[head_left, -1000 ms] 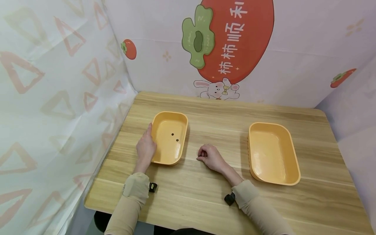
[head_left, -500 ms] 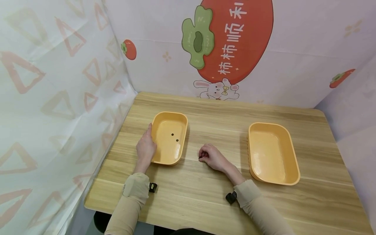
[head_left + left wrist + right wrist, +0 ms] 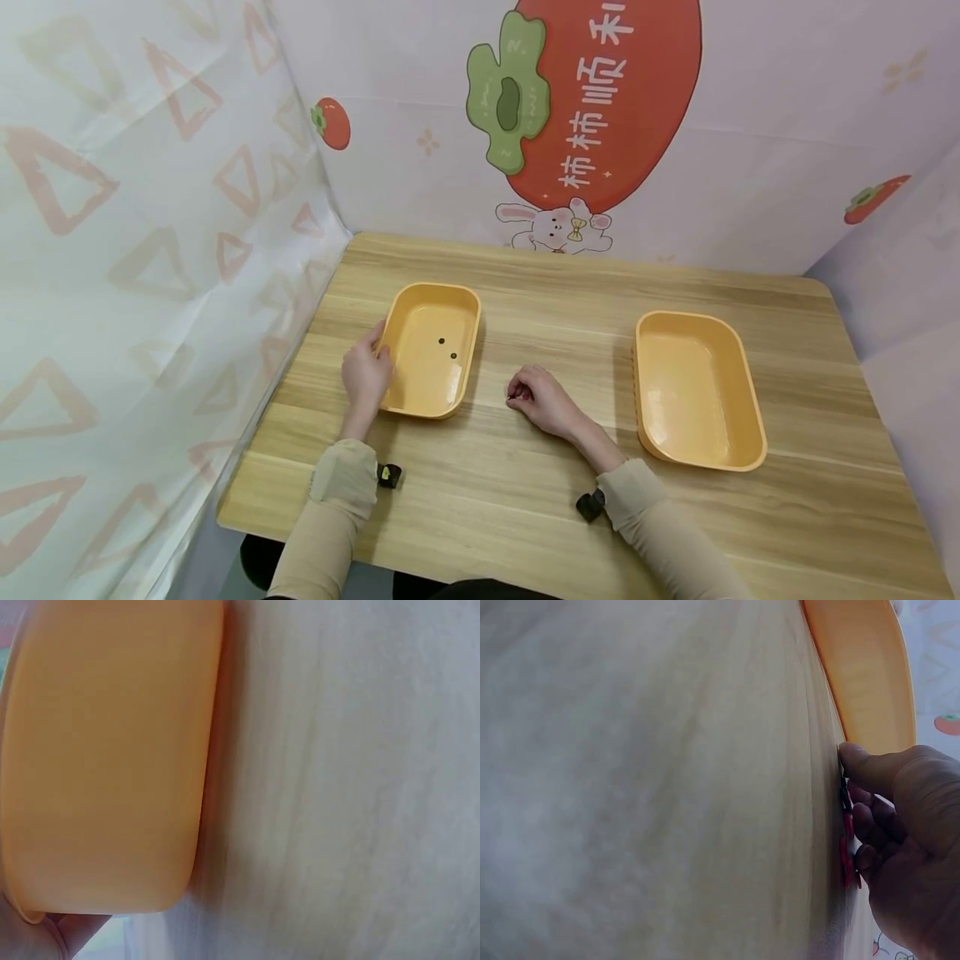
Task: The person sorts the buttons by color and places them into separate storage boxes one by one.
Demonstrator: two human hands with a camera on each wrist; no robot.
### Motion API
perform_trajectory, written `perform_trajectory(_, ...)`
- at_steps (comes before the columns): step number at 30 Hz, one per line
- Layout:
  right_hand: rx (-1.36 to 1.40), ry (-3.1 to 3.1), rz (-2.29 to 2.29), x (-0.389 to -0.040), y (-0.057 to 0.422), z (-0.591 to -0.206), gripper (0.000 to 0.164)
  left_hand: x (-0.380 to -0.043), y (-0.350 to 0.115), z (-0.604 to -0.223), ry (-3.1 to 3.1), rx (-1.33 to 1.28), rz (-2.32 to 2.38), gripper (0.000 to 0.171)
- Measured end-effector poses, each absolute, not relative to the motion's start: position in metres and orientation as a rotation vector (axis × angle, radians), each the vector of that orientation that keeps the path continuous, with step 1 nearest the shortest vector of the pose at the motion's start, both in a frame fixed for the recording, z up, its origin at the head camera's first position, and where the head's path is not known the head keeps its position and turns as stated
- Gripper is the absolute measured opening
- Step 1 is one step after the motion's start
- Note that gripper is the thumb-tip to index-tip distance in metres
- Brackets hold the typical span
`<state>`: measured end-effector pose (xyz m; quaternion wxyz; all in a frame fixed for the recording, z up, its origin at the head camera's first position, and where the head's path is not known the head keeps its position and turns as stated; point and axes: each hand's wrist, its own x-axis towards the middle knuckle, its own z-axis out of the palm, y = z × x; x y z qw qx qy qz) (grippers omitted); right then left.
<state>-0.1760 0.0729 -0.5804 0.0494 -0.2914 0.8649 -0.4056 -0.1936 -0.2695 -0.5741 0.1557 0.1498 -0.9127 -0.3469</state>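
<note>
My left hand (image 3: 365, 373) grips the long left side of a yellow-orange plastic tray (image 3: 423, 379), thumb over the rim and fingers outside. Inside that tray lie two small dark round pieces (image 3: 442, 341). In the left wrist view, the tray wall (image 3: 109, 765) fills the left part, with a bit of the hand at the lower corner. To the tray's right, my right hand (image 3: 546, 402) is low over the table, fingers curled. The right wrist view shows small red and black flat pieces (image 3: 845, 859) at its fingertips; their exact kind is unclear.
A second, similar tray (image 3: 686, 392) stands on the right of the wooden table (image 3: 480, 500). Printed cloth walls (image 3: 412, 192) enclose the back and sides. Black cameras (image 3: 590, 505) sit at both wrists.
My left hand has shifted from a straight index finger along the tray's rim to a grip with the thumb over it. The right hand has stayed nearly in place, moving slightly right.
</note>
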Motion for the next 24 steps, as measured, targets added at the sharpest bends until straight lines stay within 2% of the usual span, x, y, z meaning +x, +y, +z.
perform_trajectory(5,-0.899,2.634,-1.249,-0.175,0.073,-0.581,0.01,-0.2,-0.278,-0.583,-2.585,0.538,-1.102,0.052)
perform_trajectory(13,-0.872,2.622,-1.273,-0.174,0.073,-0.58,0.008,-0.203,-0.284,-0.592,-2.61,0.551,-1.115,0.051)
perform_trajectory(19,-0.842,2.599,-1.313,-0.177,0.073,-0.583,0.006,-0.199,-0.278,-0.581,-2.606,0.558,-1.113,0.05)
perform_trajectory(24,-0.812,2.569,-1.367,-0.178,0.072,-0.583,0.005,-0.188,-0.265,-0.556,-2.597,0.543,-1.131,0.05)
